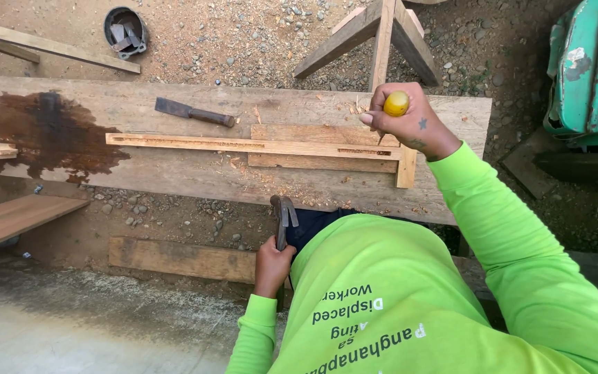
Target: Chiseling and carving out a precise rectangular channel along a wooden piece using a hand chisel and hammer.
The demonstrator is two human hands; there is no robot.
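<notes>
Holding a yellow-handled chisel (396, 105) upright in my right hand (410, 123), I keep the fist wrapped fully around the handle, its rounded yellow end showing at the top of the grip and the blade pointing down onto the wooden strip (254, 145). The strip's long axis runs from 9 to 3 o'clock across the plank surface (174, 176); the blade meets it near its 3 o'clock end, just short of the short cross piece (406, 166). My left hand (271, 265) lies at 7 o'clock from the chisel, well apart and below the near edge of the surface, fingers closed around the shaft of a claw hammer (283, 216), head raised toward 12 o'clock. The right arm reaches forward, bent at the elbow; the left is tucked close to my body. A second, dark chisel (194, 113) lies flat at 9 o'clock from my right hand.
</notes>
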